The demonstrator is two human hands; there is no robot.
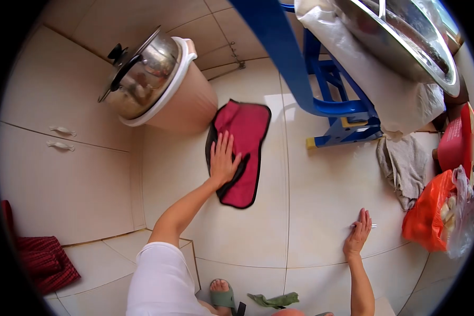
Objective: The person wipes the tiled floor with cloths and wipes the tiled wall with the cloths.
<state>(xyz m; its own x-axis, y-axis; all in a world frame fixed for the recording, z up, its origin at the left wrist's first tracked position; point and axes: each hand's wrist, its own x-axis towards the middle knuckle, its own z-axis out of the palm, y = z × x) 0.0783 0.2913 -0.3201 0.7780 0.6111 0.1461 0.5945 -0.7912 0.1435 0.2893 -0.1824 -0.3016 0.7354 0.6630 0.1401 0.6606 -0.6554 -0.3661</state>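
A red cloth with a black border (250, 152) lies spread on the tiled floor. My left hand (224, 160) presses flat on its left part, fingers extended, beside a dark fold. Farther right, my right hand (358, 234) rests on the bare tiles with its fingers stretched out. A small shiny object (374, 226) shows beside the fingers of that hand; what it is cannot be made out. The cloth's upper left edge lies close to the base of a pale bucket (187, 100).
A lidded metal pot (147, 79) sits on the bucket, beside white cabinets (63, 179). At upper right are a blue stool (342, 108) and a large metal basin (405, 42). A grey rag (404, 166) and an orange bag (431, 216) lie right. Green leaf-like material (274, 300) lies near a sandalled foot (221, 294).
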